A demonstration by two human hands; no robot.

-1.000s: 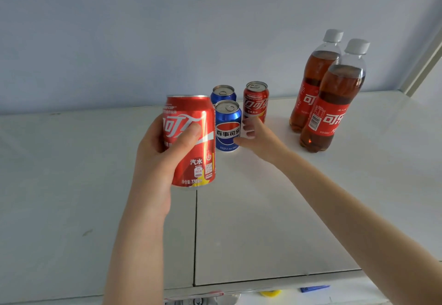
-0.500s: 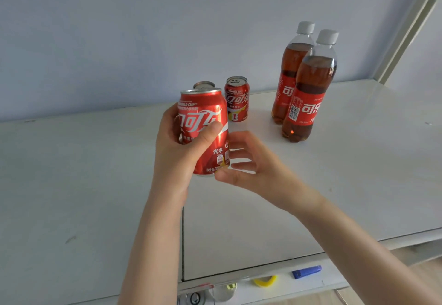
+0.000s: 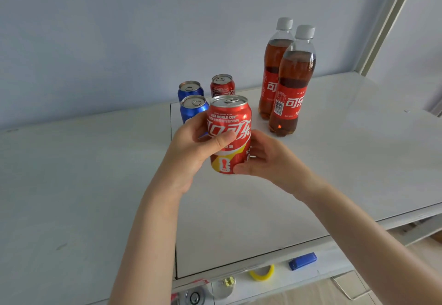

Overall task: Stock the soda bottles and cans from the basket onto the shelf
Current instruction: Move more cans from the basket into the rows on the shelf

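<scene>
Figure: the can [image 3: 229, 132], upright with its long axis vertical, is held over the shelf [image 3: 334, 161]. The left hand [image 3: 191, 154] wraps its middle, and the right hand [image 3: 267, 161] pinches its lower right side. The free spot lies just ahead and below, before the rear red can [image 3: 222, 85], between the front blue can [image 3: 192, 111] and the bottles [image 3: 293, 89]. The left fingers and the blue can's lower half are hidden. The basket is out of view.

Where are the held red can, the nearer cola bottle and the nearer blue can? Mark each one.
held red can [image 3: 229, 123], head view, on its red label
nearer cola bottle [image 3: 289, 103], head view, on its red label
nearer blue can [image 3: 191, 113], head view, on its blue side
</scene>
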